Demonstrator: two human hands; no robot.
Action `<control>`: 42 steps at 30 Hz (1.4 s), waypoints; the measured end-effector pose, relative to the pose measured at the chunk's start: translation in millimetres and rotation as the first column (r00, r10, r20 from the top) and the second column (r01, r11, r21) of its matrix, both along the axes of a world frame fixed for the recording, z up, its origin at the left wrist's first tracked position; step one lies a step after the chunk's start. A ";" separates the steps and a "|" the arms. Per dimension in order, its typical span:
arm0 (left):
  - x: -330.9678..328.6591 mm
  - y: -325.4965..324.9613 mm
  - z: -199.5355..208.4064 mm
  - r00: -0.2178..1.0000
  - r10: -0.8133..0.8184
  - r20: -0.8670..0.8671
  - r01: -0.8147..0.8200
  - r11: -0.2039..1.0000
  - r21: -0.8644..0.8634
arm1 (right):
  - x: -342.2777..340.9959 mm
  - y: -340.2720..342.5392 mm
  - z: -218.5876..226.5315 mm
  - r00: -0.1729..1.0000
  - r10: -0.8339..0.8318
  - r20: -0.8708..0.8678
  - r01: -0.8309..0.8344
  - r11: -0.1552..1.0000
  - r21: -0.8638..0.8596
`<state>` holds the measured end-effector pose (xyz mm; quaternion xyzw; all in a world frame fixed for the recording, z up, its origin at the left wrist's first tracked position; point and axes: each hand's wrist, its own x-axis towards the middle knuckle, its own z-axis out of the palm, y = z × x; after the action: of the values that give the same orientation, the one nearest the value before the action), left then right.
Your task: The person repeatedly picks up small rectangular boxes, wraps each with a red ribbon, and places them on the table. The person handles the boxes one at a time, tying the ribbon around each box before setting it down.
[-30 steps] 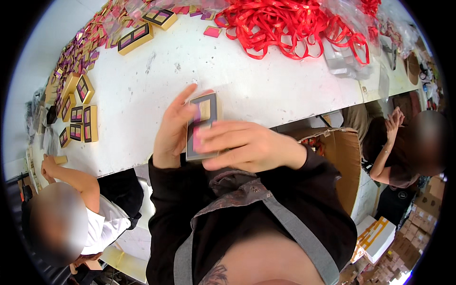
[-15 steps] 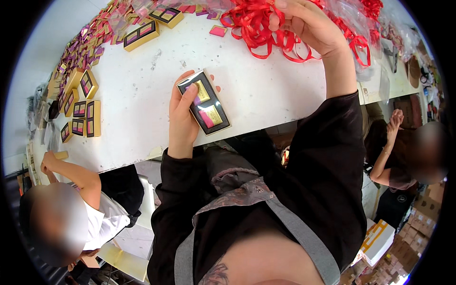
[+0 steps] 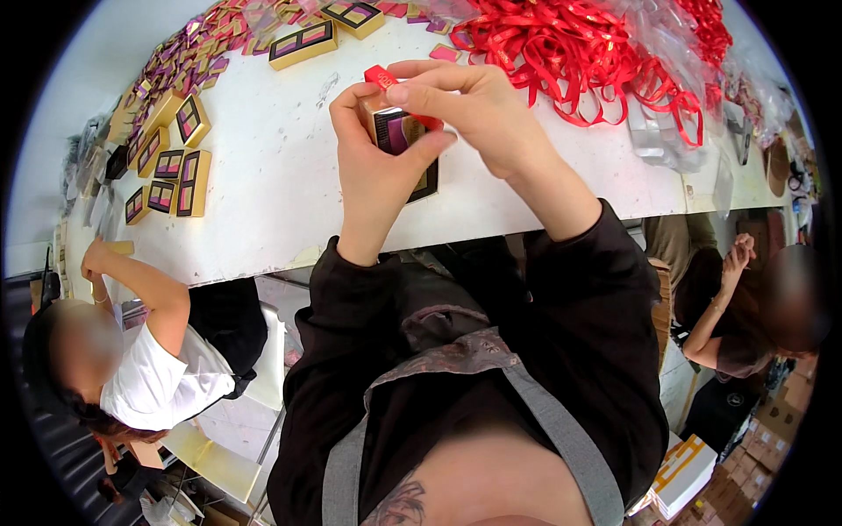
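My left hand (image 3: 373, 180) is wrapped round a slim gold box (image 3: 398, 131) with a dark, clear-windowed front, holding it above the white table (image 3: 281, 188). Purple and gold wrapped pieces show through the window; fingers cover much of the rest. At the box's far end, my right hand (image 3: 491, 114) pinches a loop of red ribbon (image 3: 380, 77), which lies across the top corner. How far the ribbon goes round the box is hidden by my fingers. Beyond my right hand spreads a tangled heap of red ribbon loops (image 3: 570, 57).
Two gold boxes, one a windowed box (image 3: 303, 46), lie at the far edge, with several more boxes (image 3: 191, 184) at left. Behind them is a heap of small wrapped pieces (image 3: 197, 61). Clear plastic bags (image 3: 667, 145) lie at right. A person in white (image 3: 167, 377) sits left; another sits right.
My right hand has come from the ribbon heap to the box, bringing a red ribbon. My left hand has raised and tilted the box, moving it slightly away from me.
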<state>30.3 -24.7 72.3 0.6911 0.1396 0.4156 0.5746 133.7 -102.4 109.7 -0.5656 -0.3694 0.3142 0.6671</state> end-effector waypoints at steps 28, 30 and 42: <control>-34.1 45.0 -7.4 0.981 -0.082 0.173 0.190 0.520 -0.833 | -23.1 -26.8 -77.6 0.903 0.188 0.386 -0.253 0.960 0.123; -32.3 41.6 -5.2 0.984 0.001 0.179 0.156 0.480 -0.863 | -23.3 -27.1 -86.8 0.920 0.263 0.290 -0.317 0.935 0.159; -44.7 34.5 14.5 0.944 -0.225 0.241 0.322 0.787 -0.527 | -50.8 -23.9 -88.7 0.813 0.465 -0.350 -0.379 0.879 0.290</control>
<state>-14.4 9.8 86.9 0.4684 0.1050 0.3243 0.8151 82.9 -126.4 21.0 -0.3179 -0.3687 0.5260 0.6973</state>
